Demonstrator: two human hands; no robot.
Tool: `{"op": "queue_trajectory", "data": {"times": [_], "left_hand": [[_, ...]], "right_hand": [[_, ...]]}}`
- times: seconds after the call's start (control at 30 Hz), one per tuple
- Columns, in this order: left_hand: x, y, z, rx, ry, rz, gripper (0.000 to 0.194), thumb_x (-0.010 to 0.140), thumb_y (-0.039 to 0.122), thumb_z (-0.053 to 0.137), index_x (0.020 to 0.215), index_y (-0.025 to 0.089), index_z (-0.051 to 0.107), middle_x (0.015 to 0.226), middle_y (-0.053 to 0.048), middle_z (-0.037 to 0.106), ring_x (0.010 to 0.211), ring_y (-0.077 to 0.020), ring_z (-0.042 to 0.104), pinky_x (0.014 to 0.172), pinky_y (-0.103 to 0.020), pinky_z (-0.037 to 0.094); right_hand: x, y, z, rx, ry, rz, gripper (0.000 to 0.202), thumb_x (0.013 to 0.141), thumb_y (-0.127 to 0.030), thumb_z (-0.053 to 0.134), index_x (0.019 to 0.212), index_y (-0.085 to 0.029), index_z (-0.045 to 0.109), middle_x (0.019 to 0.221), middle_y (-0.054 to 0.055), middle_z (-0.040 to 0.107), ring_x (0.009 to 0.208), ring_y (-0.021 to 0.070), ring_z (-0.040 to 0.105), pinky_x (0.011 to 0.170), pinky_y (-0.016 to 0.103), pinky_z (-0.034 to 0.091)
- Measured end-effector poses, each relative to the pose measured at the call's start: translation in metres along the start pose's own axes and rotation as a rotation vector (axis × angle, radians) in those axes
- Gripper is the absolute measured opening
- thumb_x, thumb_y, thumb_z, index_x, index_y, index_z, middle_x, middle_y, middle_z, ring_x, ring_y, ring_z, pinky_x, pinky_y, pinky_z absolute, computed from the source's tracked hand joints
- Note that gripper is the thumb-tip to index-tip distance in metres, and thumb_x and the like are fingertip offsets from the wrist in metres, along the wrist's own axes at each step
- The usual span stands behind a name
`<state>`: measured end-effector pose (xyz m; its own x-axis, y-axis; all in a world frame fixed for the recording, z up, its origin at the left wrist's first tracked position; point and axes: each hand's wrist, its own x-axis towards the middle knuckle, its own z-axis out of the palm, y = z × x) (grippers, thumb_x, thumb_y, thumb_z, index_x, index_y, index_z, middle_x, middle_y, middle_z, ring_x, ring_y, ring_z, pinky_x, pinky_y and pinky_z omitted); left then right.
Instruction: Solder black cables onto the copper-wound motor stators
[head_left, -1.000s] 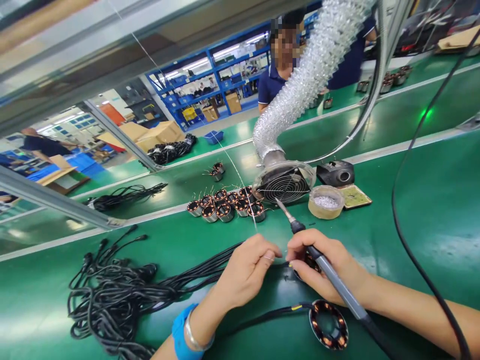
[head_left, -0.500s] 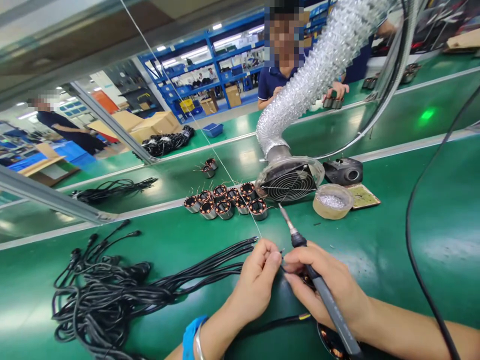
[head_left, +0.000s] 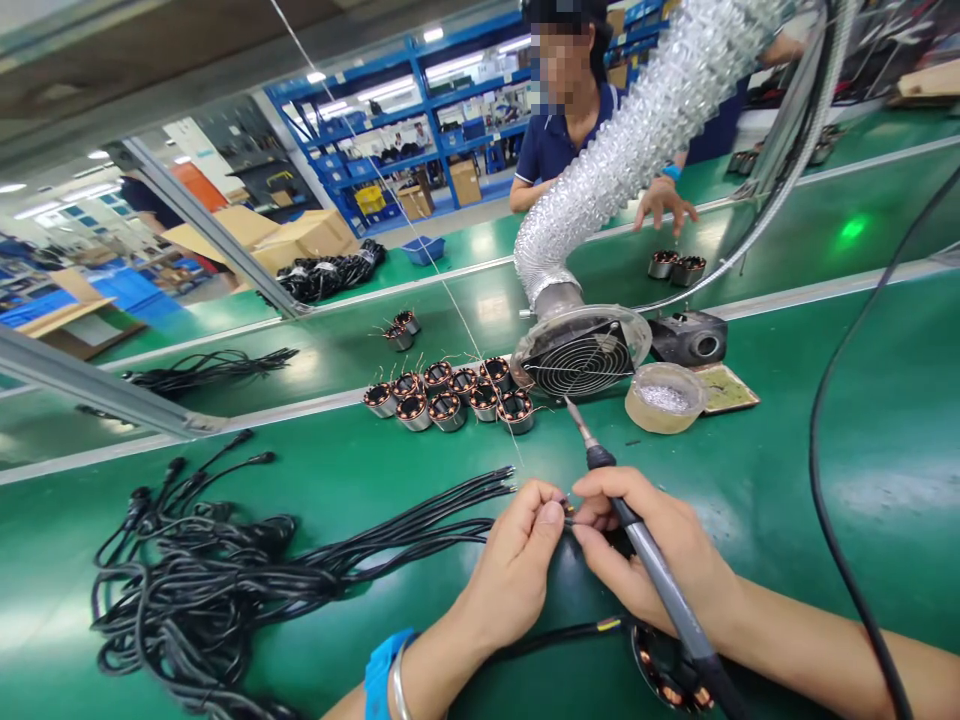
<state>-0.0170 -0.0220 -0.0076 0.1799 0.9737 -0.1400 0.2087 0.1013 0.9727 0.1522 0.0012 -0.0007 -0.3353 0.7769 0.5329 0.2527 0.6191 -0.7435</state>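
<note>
Ring with copper windings (head_left: 670,690) lies below the right hand (head_left: 701,565), which holds a soldering iron (head_left: 664,575) — its fingertips close to the left hand (head_left: 517,565), pinching thin wires (head_left: 568,510); black cables (head_left: 292,580) lie leftward — beyond, copper coils (head_left: 412,413) stand beside a fan (head_left: 577,362)

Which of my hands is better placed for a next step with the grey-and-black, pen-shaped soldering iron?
Probably the right hand: it holds the iron, its metal tip pointing away from both hands. The left hand seems occupied, pinching thin coloured wires.
</note>
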Motion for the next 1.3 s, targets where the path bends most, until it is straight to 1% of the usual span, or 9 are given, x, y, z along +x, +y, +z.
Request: {"op": "queue_trajectory", "data": {"times": [0.17,0.3,0.43,0.57,0.67,0.77,0.97,1.13,1.3], "left_hand": [[0.001,0.004,0.000,0.025,0.039,0.023,0.039,0.099,0.055,0.036,0.083,0.020,0.043,0.072,0.004,0.038,0.066,-0.0128,0.035,0.062,-0.025,0.032],[-0.001,0.007,-0.001,0.142,-0.013,0.038,0.036,0.101,0.050,0.035,0.083,0.020,0.044,0.076,0.002,0.045,0.072,-0.0140,0.040,0.068,-0.027,0.034],[-0.005,0.007,-0.001,0.211,-0.087,0.066,0.032,0.102,0.043,0.034,0.089,0.019,0.050,0.084,-0.002,0.056,0.079,-0.0166,0.049,0.072,-0.029,0.037],[-0.004,0.014,-0.003,0.353,-0.107,0.074,0.026,0.101,0.038,0.039,0.088,0.019,0.052,0.085,-0.002,0.057,0.080,-0.0171,0.049,0.073,-0.029,0.036],[-0.001,0.022,-0.007,0.420,-0.095,0.087,0.022,0.099,0.034,0.044,0.085,0.019,0.051,0.082,0.000,0.056,0.078,-0.0159,0.047,0.072,-0.028,0.035],[0.002,0.024,-0.011,0.374,-0.112,0.075,0.024,0.098,0.035,0.045,0.082,0.019,0.050,0.078,0.002,0.053,0.074,-0.0145,0.045,0.069,-0.027,0.034],[0.008,0.014,-0.011,0.106,-0.154,0.019,0.030,0.095,0.043,0.049,0.080,0.017,0.054,0.068,0.004,0.046,0.065,-0.0121,0.040,0.062,-0.024,0.032],[0.013,0.013,-0.010,-0.063,-0.192,-0.049,0.036,0.089,0.052,0.056,0.084,0.016,0.058,0.064,0.004,0.047,0.061,-0.0112,0.042,0.060,-0.023,0.033],[0.015,0.016,-0.007,-0.092,-0.135,-0.087,0.039,0.085,0.053,0.059,0.075,0.016,0.055,0.059,0.004,0.045,0.056,-0.0099,0.036,0.055,-0.022,0.030]], "right_hand": [[0.003,-0.003,-0.007,-0.026,-0.022,-0.086,0.029,0.085,-0.011,0.056,0.111,-0.024,0.053,0.079,-0.002,0.064,0.067,0.0131,0.063,0.062,0.024,0.054],[0.013,-0.005,-0.015,-0.091,-0.010,-0.210,0.030,0.084,-0.012,0.062,0.112,-0.021,0.056,0.088,0.002,0.066,0.071,0.0168,0.059,0.065,0.030,0.052],[0.019,-0.001,-0.012,-0.019,-0.112,-0.356,0.023,0.090,-0.007,0.055,0.108,-0.021,0.059,0.069,-0.003,0.059,0.060,0.0136,0.048,0.060,0.026,0.045],[0.021,0.005,-0.017,-0.015,-0.095,-0.267,0.021,0.091,-0.006,0.052,0.103,-0.021,0.057,0.076,-0.001,0.061,0.066,0.0133,0.052,0.062,0.025,0.046],[0.022,0.009,-0.026,0.005,-0.112,-0.167,0.025,0.090,-0.007,0.052,0.110,-0.022,0.054,0.082,-0.001,0.065,0.072,0.0131,0.060,0.065,0.024,0.051],[0.023,0.013,-0.030,0.003,-0.147,-0.192,0.030,0.090,-0.009,0.056,0.117,-0.023,0.053,0.082,-0.001,0.067,0.074,0.0135,0.064,0.067,0.024,0.053],[0.019,0.018,-0.026,-0.063,-0.099,-0.262,0.026,0.088,-0.007,0.056,0.108,-0.023,0.056,0.079,-0.001,0.068,0.068,0.0148,0.062,0.065,0.027,0.053],[0.014,0.018,-0.023,-0.035,-0.054,-0.215,0.023,0.088,-0.007,0.057,0.103,-0.023,0.055,0.077,-0.001,0.066,0.067,0.0142,0.061,0.065,0.027,0.053],[0.012,0.018,-0.019,-0.058,0.006,-0.201,0.023,0.087,-0.006,0.057,0.103,-0.023,0.055,0.082,0.000,0.067,0.067,0.0132,0.061,0.064,0.026,0.053]]}}
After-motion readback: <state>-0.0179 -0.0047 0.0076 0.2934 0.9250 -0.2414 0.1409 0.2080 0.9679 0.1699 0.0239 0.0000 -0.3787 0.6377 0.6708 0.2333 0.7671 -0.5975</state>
